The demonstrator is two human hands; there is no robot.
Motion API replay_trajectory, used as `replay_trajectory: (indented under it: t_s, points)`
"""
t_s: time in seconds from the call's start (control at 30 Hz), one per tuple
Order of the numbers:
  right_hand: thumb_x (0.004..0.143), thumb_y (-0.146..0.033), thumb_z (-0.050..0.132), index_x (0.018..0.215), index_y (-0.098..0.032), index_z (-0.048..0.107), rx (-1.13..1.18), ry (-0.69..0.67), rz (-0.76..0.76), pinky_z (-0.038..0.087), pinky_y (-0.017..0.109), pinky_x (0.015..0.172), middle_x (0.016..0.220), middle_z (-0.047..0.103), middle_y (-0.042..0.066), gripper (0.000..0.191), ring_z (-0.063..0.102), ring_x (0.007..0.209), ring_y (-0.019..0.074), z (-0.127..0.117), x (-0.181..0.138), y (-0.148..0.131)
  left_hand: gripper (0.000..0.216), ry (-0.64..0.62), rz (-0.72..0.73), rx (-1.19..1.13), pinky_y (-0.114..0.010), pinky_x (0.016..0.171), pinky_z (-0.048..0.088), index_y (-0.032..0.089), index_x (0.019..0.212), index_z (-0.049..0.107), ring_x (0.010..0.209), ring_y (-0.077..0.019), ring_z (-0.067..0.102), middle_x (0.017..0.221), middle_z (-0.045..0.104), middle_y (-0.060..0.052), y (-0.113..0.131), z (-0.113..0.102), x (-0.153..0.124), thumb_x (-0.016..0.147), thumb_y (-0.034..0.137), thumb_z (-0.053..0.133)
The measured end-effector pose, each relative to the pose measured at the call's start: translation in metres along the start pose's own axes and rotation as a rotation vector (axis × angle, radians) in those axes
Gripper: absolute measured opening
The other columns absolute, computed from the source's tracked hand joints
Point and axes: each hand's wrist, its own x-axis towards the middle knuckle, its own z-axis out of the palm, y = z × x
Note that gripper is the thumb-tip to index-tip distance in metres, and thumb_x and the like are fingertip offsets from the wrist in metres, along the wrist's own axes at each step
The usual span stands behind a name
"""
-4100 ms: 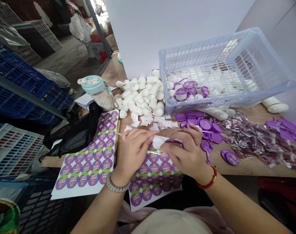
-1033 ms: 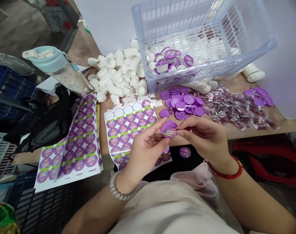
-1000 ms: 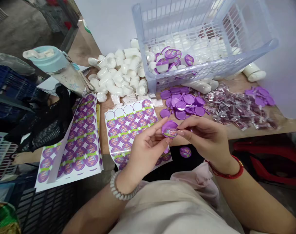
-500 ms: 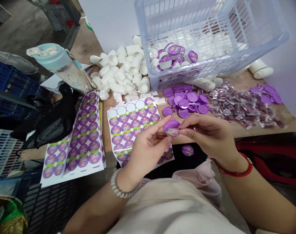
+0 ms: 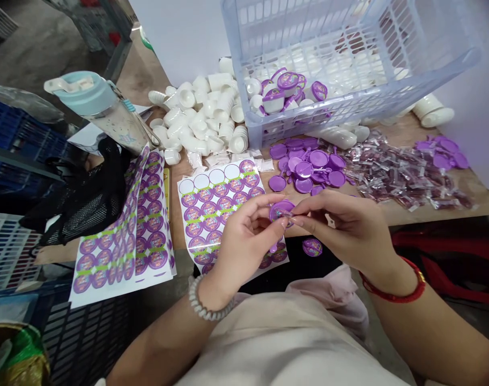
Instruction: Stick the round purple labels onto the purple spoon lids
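Note:
My left hand (image 5: 252, 241) holds a purple plastic lid (image 5: 282, 204) by its edge, its thumb pressed on the lid's face. A round printed sticker (image 5: 279, 213) lies over that face. My right hand (image 5: 336, 225) pinches at the sticker's right edge, and its fingertips partly hide it. Below the left thumb a small purple handle (image 5: 273, 248) sticks out. Under the left hand lies a sheet of round purple stickers (image 5: 206, 209), with several blank circles in its top row. A single round purple piece with the same print (image 5: 312, 247) rests on dark cloth below the hands.
Purple lids (image 5: 309, 165) lie piled beyond my hands, with small clear packets (image 5: 405, 171) to their right. White cups (image 5: 200, 115) are heaped at the back left. A plastic crate (image 5: 293, 131) holds lidded cups. More sticker sheets (image 5: 148, 236) and a bottle (image 5: 103, 112) stand left.
The sticker lies flatter over the lid, and my left thumb has moved up onto it. Both hands stay close together. A nearby left sticker sheet has bent upward.

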Motion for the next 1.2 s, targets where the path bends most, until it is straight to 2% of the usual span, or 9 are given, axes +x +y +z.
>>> replay_trajectory:
  t_s: [0.17, 0.23, 0.33, 0.43, 0.57, 0.73, 1.0, 1.1, 1.2]
  points:
    - [0.097, -0.022, 0.071, 0.123, -0.02, 0.073, -0.207, 0.067, -0.083, 0.047, 0.027, 0.059, 0.106, 0.068, 0.008, 0.026, 0.056, 0.07, 0.0129, -0.007, -0.007, -0.013, 0.027, 0.038, 0.009, -0.001, -0.021, 0.057, 0.049, 0.022, 0.107, 0.074, 0.061, -0.0102, 0.062, 0.077, 0.073, 0.002, -0.002, -0.002, 0.003, 0.083, 0.024, 0.086]
    - [0.096, -0.024, 0.072, 0.129, -0.019, 0.067, -0.227, 0.059, -0.051, 0.048, 0.028, 0.057, 0.103, 0.066, 0.007, 0.034, 0.055, 0.068, 0.0133, -0.015, -0.02, -0.009, 0.027, 0.04, -0.008, -0.028, -0.021, 0.054, 0.048, 0.022, 0.107, 0.072, 0.057, -0.0094, 0.059, 0.073, 0.071, 0.003, -0.002, -0.005, 0.003, 0.084, 0.026, 0.086]
    - [0.099, -0.027, 0.07, 0.115, -0.021, 0.068, -0.272, -0.218, -0.037, 0.053, 0.029, 0.061, 0.088, 0.067, 0.003, 0.017, 0.062, 0.071, 0.0163, -0.021, -0.052, 0.015, 0.03, 0.02, -0.043, -0.124, -0.019, 0.052, 0.049, 0.024, 0.107, 0.068, 0.055, -0.0085, 0.059, 0.069, 0.067, 0.006, -0.003, -0.009, 0.003, 0.084, 0.028, 0.087]
    - [0.103, -0.027, 0.063, 0.12, -0.02, 0.072, -0.471, -0.412, -0.148, 0.062, 0.04, 0.083, 0.114, 0.075, 0.011, 0.02, 0.072, 0.099, 0.0263, -0.012, -0.091, 0.052, 0.038, -0.007, -0.105, -0.182, -0.018, 0.054, 0.053, 0.027, 0.114, 0.067, 0.059, -0.0092, 0.066, 0.075, 0.065, 0.007, -0.004, -0.01, 0.003, 0.083, 0.03, 0.088]
    - [0.103, -0.022, 0.063, 0.127, -0.02, 0.075, -0.598, -0.308, -0.172, 0.063, 0.051, 0.097, 0.13, 0.076, 0.013, 0.027, 0.071, 0.118, 0.0316, 0.006, -0.131, 0.088, 0.04, -0.033, -0.202, -0.156, -0.021, 0.062, 0.059, 0.025, 0.121, 0.07, 0.067, -0.012, 0.074, 0.089, 0.068, 0.003, -0.002, -0.003, 0.001, 0.085, 0.033, 0.086]
    - [0.106, -0.016, 0.051, 0.133, -0.021, 0.072, -0.454, -0.231, -0.284, 0.064, 0.049, 0.1, 0.13, 0.077, 0.013, 0.035, 0.073, 0.12, 0.0277, -0.004, -0.144, 0.092, 0.031, -0.004, -0.166, -0.07, -0.017, 0.052, 0.046, 0.022, 0.111, 0.071, 0.06, -0.0091, 0.069, 0.082, 0.067, 0.003, 0.001, 0.007, -0.004, 0.084, 0.031, 0.085]
    - [0.099, -0.009, 0.059, 0.133, -0.027, 0.071, -0.408, 0.035, -0.427, 0.068, 0.043, 0.092, 0.125, 0.08, 0.009, 0.04, 0.079, 0.109, 0.0252, -0.032, -0.117, 0.075, 0.023, 0.012, -0.141, -0.033, -0.017, 0.046, 0.037, 0.022, 0.103, 0.076, 0.052, -0.0074, 0.065, 0.077, 0.07, 0.003, 0.001, 0.016, -0.012, 0.085, 0.034, 0.083]
    - [0.095, -0.008, 0.066, 0.126, -0.029, 0.074, -0.52, 0.196, -0.365, 0.067, 0.045, 0.095, 0.119, 0.081, 0.007, 0.039, 0.079, 0.107, 0.0274, -0.044, -0.098, 0.087, 0.019, 0.021, -0.127, -0.042, -0.016, 0.046, 0.038, 0.023, 0.102, 0.078, 0.052, -0.0075, 0.067, 0.077, 0.071, 0.003, 0.001, 0.017, -0.016, 0.086, 0.035, 0.081]
    - [0.1, -0.012, 0.063, 0.12, -0.025, 0.076, -0.623, 0.173, -0.263, 0.064, 0.046, 0.098, 0.117, 0.082, 0.008, 0.027, 0.079, 0.106, 0.0279, -0.053, -0.079, 0.112, 0.019, 0.036, -0.126, -0.055, -0.017, 0.043, 0.035, 0.023, 0.101, 0.078, 0.051, -0.0079, 0.068, 0.086, 0.076, 0.0, 0.003, 0.017, -0.019, 0.088, 0.036, 0.078]
